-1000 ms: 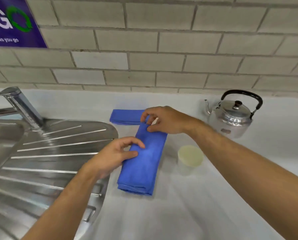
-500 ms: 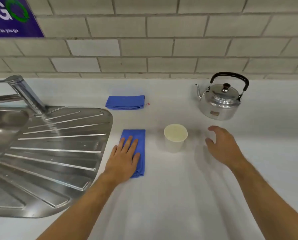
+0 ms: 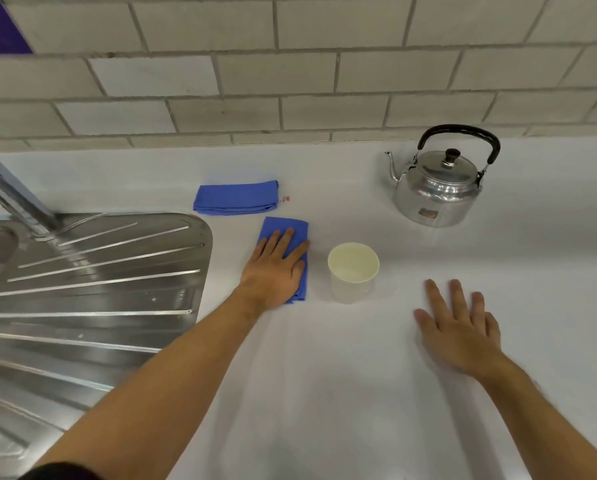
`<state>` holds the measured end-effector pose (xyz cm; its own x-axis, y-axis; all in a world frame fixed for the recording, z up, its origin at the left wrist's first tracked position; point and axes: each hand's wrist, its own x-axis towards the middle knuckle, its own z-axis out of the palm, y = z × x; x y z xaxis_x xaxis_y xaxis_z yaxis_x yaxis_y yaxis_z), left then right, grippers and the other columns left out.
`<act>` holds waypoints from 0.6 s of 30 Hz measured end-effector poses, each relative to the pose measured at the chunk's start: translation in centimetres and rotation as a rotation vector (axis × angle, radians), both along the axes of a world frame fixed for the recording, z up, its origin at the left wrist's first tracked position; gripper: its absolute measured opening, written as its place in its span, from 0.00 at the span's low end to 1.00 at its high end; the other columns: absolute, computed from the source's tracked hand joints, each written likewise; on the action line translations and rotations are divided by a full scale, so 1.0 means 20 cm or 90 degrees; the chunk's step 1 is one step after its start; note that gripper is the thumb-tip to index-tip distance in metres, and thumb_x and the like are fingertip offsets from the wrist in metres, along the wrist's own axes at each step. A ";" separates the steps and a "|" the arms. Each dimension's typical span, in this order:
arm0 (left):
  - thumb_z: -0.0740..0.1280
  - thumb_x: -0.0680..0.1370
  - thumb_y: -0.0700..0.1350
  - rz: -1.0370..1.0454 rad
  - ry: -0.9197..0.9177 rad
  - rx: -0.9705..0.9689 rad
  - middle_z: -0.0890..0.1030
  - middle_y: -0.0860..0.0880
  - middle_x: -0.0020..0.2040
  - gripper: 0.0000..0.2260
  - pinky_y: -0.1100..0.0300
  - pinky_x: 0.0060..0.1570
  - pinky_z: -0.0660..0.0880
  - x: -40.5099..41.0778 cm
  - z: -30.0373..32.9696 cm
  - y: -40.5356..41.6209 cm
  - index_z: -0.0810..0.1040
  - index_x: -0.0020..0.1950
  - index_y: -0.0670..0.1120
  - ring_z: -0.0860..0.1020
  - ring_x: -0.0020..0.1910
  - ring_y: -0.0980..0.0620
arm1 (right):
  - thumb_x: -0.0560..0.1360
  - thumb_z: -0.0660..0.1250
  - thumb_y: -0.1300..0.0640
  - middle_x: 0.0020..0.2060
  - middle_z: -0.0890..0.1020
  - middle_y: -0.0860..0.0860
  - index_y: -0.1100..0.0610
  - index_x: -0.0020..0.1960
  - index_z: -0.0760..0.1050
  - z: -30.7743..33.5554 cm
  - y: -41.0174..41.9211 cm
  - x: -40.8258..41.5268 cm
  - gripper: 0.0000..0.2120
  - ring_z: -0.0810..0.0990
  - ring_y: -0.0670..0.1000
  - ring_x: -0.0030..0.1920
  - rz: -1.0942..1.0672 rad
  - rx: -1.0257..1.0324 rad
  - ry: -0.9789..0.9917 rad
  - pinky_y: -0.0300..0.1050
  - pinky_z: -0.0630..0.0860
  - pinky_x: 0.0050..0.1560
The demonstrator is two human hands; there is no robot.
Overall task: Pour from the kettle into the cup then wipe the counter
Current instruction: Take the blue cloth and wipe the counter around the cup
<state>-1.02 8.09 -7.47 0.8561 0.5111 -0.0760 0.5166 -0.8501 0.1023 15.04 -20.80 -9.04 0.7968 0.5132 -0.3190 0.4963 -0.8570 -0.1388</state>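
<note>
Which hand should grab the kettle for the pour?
Right. The right hand lies open and free on the kettle's side; the left hand is flat on the blue cloth, beyond the cup.

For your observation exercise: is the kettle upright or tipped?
Upright. The kettle sits flat on the counter, lid on top, handle arched above, neither hand touching it.

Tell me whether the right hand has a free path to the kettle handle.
Probably yes. The right hand lies flat and empty on the counter, with only bare surface between it and the kettle. The cup stands off to its left, and the handle arches upright with nothing above it.
</note>
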 end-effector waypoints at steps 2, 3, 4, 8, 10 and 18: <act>0.45 0.82 0.55 -0.054 -0.006 0.000 0.46 0.49 0.81 0.24 0.51 0.77 0.43 -0.04 0.00 -0.09 0.47 0.79 0.55 0.46 0.79 0.47 | 0.77 0.39 0.33 0.79 0.36 0.46 0.34 0.76 0.33 0.01 0.00 -0.01 0.30 0.35 0.58 0.78 -0.005 -0.001 0.007 0.57 0.39 0.75; 0.45 0.82 0.55 -0.073 -0.018 0.004 0.47 0.49 0.81 0.25 0.51 0.77 0.44 -0.09 -0.01 -0.13 0.46 0.79 0.54 0.47 0.79 0.47 | 0.77 0.40 0.33 0.79 0.36 0.46 0.34 0.76 0.33 0.02 0.00 -0.01 0.30 0.35 0.57 0.78 -0.006 0.000 0.007 0.57 0.39 0.75; 0.45 0.82 0.56 -0.087 -0.032 0.005 0.49 0.49 0.81 0.26 0.52 0.77 0.45 -0.16 -0.01 -0.17 0.46 0.79 0.53 0.48 0.79 0.48 | 0.77 0.40 0.33 0.80 0.36 0.46 0.34 0.76 0.33 0.02 0.00 -0.01 0.30 0.35 0.57 0.78 -0.007 0.003 0.006 0.57 0.39 0.75; 0.48 0.81 0.57 -0.036 -0.049 -0.009 0.50 0.50 0.80 0.27 0.54 0.77 0.43 -0.46 -0.04 -0.11 0.48 0.79 0.50 0.47 0.79 0.48 | 0.77 0.40 0.33 0.80 0.37 0.46 0.33 0.76 0.34 0.04 0.00 -0.03 0.30 0.35 0.56 0.78 -0.010 0.011 0.004 0.56 0.39 0.75; 0.50 0.82 0.56 0.017 -0.043 -0.003 0.50 0.49 0.80 0.27 0.51 0.77 0.46 -0.49 -0.04 -0.01 0.50 0.79 0.51 0.47 0.79 0.45 | 0.77 0.40 0.33 0.80 0.37 0.46 0.33 0.76 0.34 0.04 0.00 -0.03 0.30 0.34 0.56 0.78 -0.014 0.009 0.007 0.56 0.39 0.75; 0.46 0.81 0.58 0.053 0.003 -0.021 0.46 0.50 0.81 0.27 0.49 0.77 0.43 -0.09 -0.03 0.12 0.45 0.79 0.53 0.44 0.79 0.46 | 0.79 0.43 0.36 0.79 0.35 0.44 0.34 0.76 0.35 0.09 0.02 -0.04 0.28 0.33 0.55 0.78 -0.023 0.002 0.034 0.55 0.37 0.75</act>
<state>-2.83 10.49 -8.11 0.8102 0.5778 -0.0985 0.5861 -0.8001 0.1275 14.24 -20.47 -7.16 0.7971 0.4852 -0.3593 0.4565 -0.8738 -0.1673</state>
